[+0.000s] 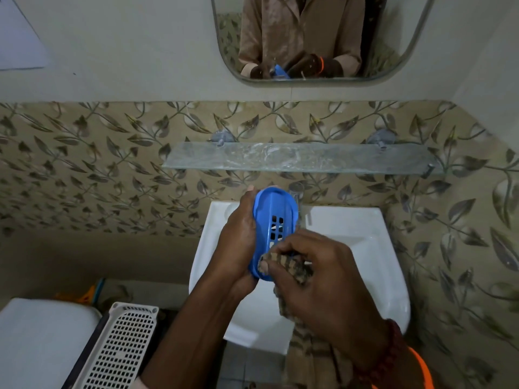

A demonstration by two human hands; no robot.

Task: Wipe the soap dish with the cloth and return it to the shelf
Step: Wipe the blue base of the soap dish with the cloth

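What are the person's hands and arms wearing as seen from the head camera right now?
Both hands are bare, with no gloves. The left hand and its forearm show nothing worn as far as the frame reaches. The right hand has a string of dark reddish-brown beads round the wrist, and beside it a bright orange band. No sleeve covers either forearm in the direct view.

Leaf-patterned wall tiles back a white basin (a mirror hangs above).
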